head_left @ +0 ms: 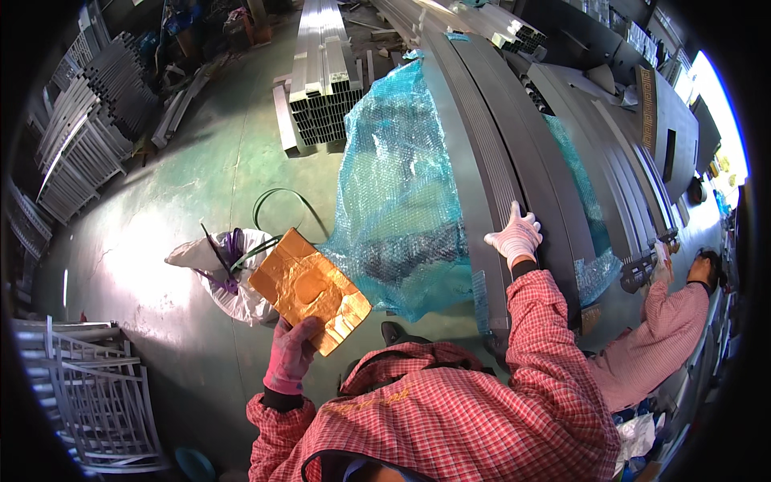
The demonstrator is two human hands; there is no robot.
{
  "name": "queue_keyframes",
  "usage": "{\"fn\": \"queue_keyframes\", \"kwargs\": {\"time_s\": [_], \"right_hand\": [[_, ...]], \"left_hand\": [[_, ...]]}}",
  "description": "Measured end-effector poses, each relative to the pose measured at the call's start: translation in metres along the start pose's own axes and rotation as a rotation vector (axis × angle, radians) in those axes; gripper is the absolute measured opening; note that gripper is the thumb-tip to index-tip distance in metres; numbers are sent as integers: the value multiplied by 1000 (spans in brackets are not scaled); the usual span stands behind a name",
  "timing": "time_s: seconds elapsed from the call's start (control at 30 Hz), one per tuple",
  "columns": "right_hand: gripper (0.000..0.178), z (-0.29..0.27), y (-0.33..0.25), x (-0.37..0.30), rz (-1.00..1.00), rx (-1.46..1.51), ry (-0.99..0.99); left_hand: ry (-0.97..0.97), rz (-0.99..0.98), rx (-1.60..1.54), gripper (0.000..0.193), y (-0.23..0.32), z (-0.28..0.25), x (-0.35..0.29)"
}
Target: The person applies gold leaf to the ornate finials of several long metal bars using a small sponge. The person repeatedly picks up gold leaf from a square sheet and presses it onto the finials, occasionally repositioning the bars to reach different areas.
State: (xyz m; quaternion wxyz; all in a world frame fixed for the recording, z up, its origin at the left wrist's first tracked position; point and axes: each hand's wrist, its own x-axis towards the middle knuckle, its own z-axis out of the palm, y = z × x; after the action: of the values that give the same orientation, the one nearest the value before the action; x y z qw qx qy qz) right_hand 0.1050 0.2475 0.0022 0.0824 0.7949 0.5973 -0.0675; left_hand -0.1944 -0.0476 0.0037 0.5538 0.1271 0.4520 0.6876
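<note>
My left hand [291, 353], in a pinkish-red work glove, grips the lower corner of a shiny golden-brown flat rectangular piece [312, 289]. The piece is creased, with a round mark in its middle; its exact kind I cannot tell. My right hand [516, 235], in a white glove, lies with fingers spread on a long dark grey ribbed metal profile [490, 161]. A smooth dark grey panel [538, 153] runs alongside it. Blue-green bubble wrap [401, 185] hangs off the left side of these profiles down toward the floor.
A white sack [241, 297] with purple and green straps lies on the green floor. Bundled aluminium tubes [325, 88] stand ahead. Metal frames are stacked at the far left [88, 128] and lower left [96, 394]. At right, a co-worker [662, 337] bends beside more profiles [618, 177].
</note>
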Motion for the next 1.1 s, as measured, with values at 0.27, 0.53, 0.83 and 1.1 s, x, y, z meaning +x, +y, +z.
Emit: {"fn": "queue_keyframes", "kwargs": {"time_s": [0.27, 0.53, 0.83, 1.1], "right_hand": [[98, 13, -32, -34, 71, 51, 111], [97, 48, -70, -61, 27, -25, 200], [55, 191, -132, -55, -249, -177, 412], [81, 115, -96, -63, -18, -3, 77]], "left_hand": [[-64, -110, 65, 47, 29, -9, 49], [-57, -152, 151, 44, 72, -45, 63], [-23, -72, 163, 40, 92, -71, 66], [-21, -24, 288, 36, 95, -85, 74]]}}
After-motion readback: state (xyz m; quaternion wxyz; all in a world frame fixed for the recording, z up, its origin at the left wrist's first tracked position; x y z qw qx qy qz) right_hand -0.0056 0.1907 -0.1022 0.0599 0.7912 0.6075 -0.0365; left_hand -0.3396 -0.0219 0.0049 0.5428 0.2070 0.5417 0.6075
